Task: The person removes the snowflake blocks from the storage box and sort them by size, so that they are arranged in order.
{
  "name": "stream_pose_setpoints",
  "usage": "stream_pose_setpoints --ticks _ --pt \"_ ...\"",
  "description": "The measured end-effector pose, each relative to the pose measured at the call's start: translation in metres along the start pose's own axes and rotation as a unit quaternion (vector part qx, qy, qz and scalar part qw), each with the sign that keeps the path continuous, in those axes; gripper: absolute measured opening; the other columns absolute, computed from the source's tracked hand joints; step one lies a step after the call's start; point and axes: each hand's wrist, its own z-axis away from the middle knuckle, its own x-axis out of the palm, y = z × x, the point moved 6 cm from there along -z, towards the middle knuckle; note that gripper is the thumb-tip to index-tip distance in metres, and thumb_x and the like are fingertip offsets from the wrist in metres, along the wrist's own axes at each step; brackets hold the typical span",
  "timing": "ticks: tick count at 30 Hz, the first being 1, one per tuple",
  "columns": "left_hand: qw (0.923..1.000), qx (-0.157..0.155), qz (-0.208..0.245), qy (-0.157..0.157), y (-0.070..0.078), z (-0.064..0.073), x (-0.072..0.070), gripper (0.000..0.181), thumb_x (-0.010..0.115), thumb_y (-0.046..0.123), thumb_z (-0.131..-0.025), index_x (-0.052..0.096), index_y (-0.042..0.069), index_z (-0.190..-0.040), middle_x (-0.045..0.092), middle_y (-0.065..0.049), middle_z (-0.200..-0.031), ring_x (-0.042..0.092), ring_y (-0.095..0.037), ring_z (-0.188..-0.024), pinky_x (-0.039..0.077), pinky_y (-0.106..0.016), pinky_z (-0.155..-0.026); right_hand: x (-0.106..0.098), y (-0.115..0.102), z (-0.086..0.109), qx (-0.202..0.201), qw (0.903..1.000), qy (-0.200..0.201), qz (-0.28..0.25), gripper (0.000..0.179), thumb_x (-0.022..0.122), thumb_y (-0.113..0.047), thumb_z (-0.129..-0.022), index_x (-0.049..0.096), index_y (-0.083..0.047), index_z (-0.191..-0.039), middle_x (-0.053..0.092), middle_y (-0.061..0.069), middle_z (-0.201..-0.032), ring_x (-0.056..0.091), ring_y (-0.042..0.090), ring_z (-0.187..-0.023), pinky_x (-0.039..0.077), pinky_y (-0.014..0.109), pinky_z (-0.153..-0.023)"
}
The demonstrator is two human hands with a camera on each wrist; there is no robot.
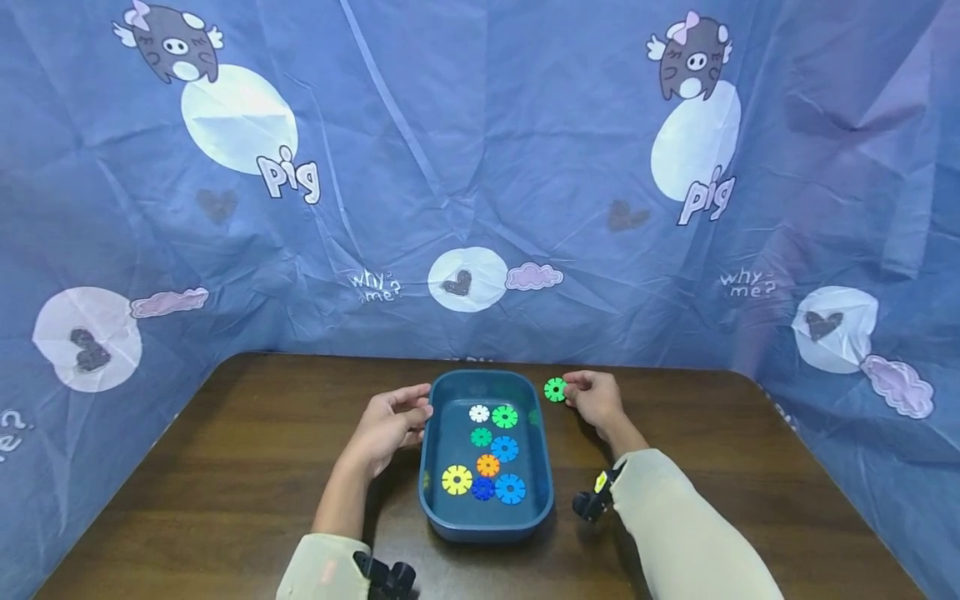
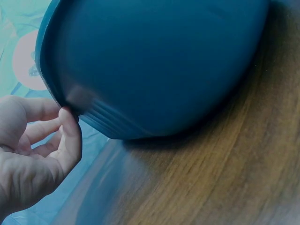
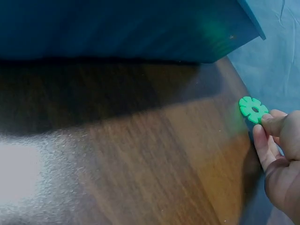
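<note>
A deep blue plastic bin stands on the table, and my left hand pinches its left rim between thumb and fingers. In the left wrist view the fingertips meet right at the bin's edge. To the right of the bin, my right hand holds a bright green notched disc between thumb and fingers, outside the rim. Inside the bin lie several similar discs: a white disc, a green one, a yellow one, an orange one, and several in blue and darker green.
The brown wooden table extends on both sides of the bin. Behind its far edge hangs a blue patterned cloth. A small black camera is strapped at the right wrist, and another camera at the left.
</note>
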Motion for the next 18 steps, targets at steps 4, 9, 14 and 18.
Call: stream_pose_setpoints --ticks 4,9,14,18 --pt "1.0 -0.001 0.002 -0.002 0.001 -0.001 0.001 0.04 0.063 0.001 -0.098 0.06 0.001 -0.139 0.059 -0.018 -0.118 0.064 -0.021 -0.091 0.059 -0.03 -0.072 0.002 -0.002 -0.006 -0.002 1.0 -0.003 0.006 0.021 0.063 0.009 -0.094 0.07 0.013 -0.114 0.071 0.02 -0.095 0.068 0.016 -0.077 0.059 0.025 -0.07" --pt "1.0 0.001 0.005 0.001 0.002 -0.002 0.001 0.04 0.062 0.001 -0.098 0.059 0.001 -0.139 0.06 -0.018 -0.117 0.064 -0.02 -0.089 0.058 -0.029 -0.071 0.005 -0.002 -0.016 -0.001 0.9999 -0.009 0.007 0.02 0.064 0.007 -0.096 0.071 0.011 -0.114 0.071 0.022 -0.101 0.069 0.017 -0.08 0.06 0.028 -0.074" --pt "1.0 -0.004 0.001 0.002 0.002 -0.002 0.001 0.04 0.062 0.001 -0.099 0.059 0.002 -0.139 0.06 -0.018 -0.119 0.064 -0.021 -0.091 0.058 -0.029 -0.072 0.004 0.002 -0.022 0.01 0.9997 -0.021 -0.007 0.022 0.062 0.009 -0.095 0.069 0.014 -0.116 0.07 0.025 -0.106 0.068 0.014 -0.08 0.06 0.027 -0.075" --pt "1.0 -0.005 -0.007 0.001 0.001 -0.001 0.002 0.04 0.062 0.002 -0.099 0.06 0.003 -0.139 0.06 -0.02 -0.121 0.064 -0.023 -0.094 0.059 -0.03 -0.074 0.003 0.005 -0.022 0.013 0.9995 -0.028 -0.008 0.021 0.063 0.009 -0.095 0.068 0.014 -0.115 0.07 0.024 -0.104 0.067 0.013 -0.079 0.06 0.027 -0.075"
